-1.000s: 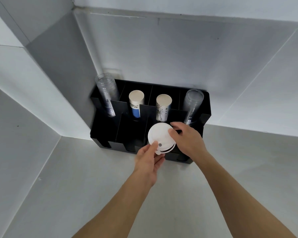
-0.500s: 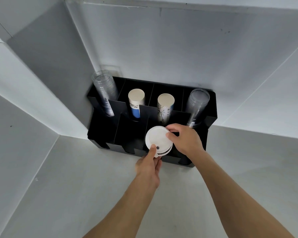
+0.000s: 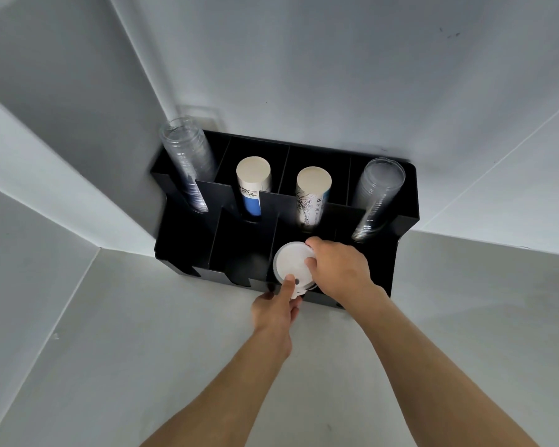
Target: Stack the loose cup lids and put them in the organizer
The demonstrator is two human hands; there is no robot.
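Note:
A stack of white cup lids [image 3: 291,261] sits tilted in the third front compartment of the black organizer [image 3: 188,250]. My left hand [image 3: 276,309] grips the stack's near edge, thumb on the top lid by its small hole. On the far right edge of the stack rests my right hand [image 3: 339,272], its fingers curled over the rim. How many lids the stack holds is hidden by the hands.
In the organizer's back row stand two stacks of clear plastic cups [image 3: 188,162] [image 3: 378,195] and two stacks of paper cups [image 3: 252,185] [image 3: 312,195]. It stands in a corner of grey walls [image 3: 304,75] on a pale counter [image 3: 142,350].
Both hands have carried the lid stack forward and down into the front compartment. The view has moved closer to the organizer.

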